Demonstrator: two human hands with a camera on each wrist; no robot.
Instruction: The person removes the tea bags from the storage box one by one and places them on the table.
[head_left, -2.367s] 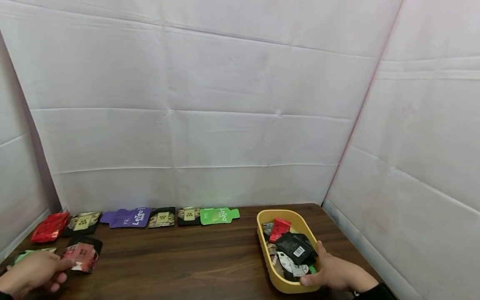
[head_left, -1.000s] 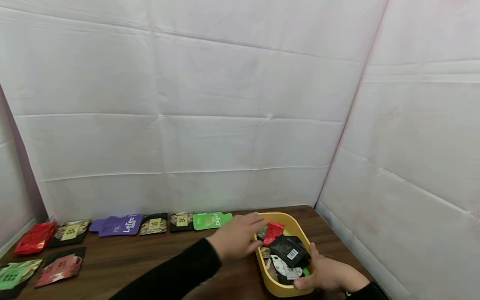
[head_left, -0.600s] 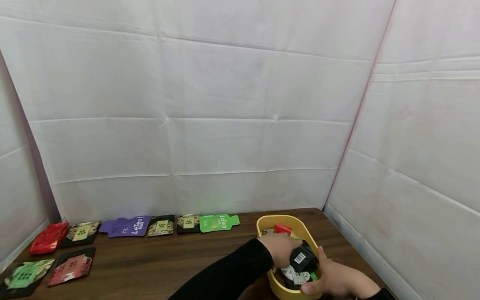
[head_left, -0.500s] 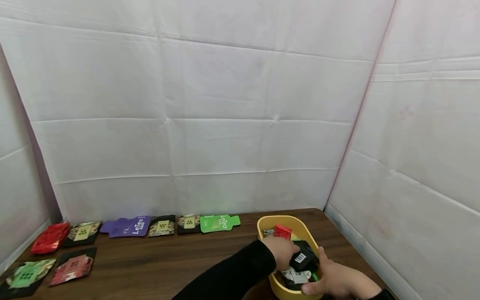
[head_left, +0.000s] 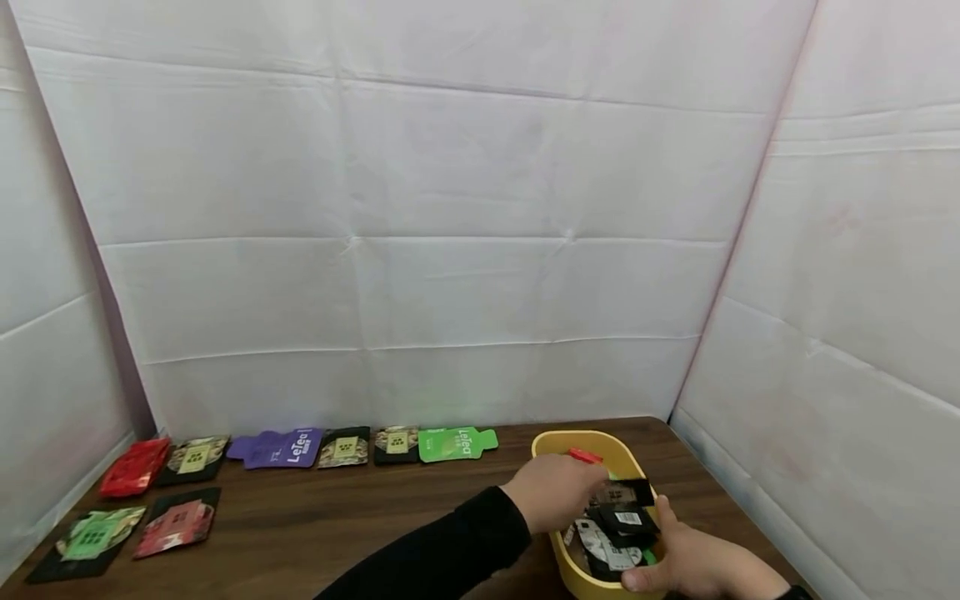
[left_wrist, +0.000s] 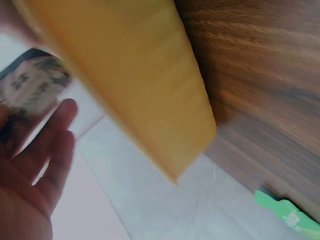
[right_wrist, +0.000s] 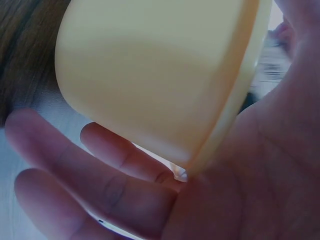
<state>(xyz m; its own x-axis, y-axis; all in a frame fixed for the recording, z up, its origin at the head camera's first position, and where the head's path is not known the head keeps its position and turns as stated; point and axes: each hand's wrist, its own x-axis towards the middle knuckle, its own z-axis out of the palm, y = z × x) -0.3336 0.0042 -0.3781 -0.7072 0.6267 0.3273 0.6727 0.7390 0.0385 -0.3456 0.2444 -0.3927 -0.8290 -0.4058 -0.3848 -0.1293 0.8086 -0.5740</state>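
A yellow plastic basket (head_left: 577, 579) stands at the right of the table, heaped with sachets. My right hand (head_left: 701, 557) grips its near right side, thumb over the rim and fingers against the outer wall (right_wrist: 150, 85). Over the basket, my left hand (head_left: 557, 492) pinches a dark tea sachet (head_left: 628, 492) with a brownish label; the left wrist view shows this sachet (left_wrist: 35, 85) between thumb and fingers, raised past the rim. Below it in the basket lie a black sachet with a barcode (head_left: 628, 518) and a black-and-white one (head_left: 600, 546). A red sachet (head_left: 585, 456) is mostly hidden.
Along the table's back edge lie a red sachet (head_left: 135, 468), several black ones with pale labels, a purple LeTea sachet (head_left: 281, 448) and a green one (head_left: 457, 444). Nearer at left are a green-labelled (head_left: 92, 537) and a pink-labelled sachet (head_left: 180, 522). White sheeting (head_left: 450, 292) encloses the table.
My left hand let go of the pink-labelled sachet at left, crossed to the basket, reached in and now lifts a dark sachet. The right hand keeps its hold on the basket.
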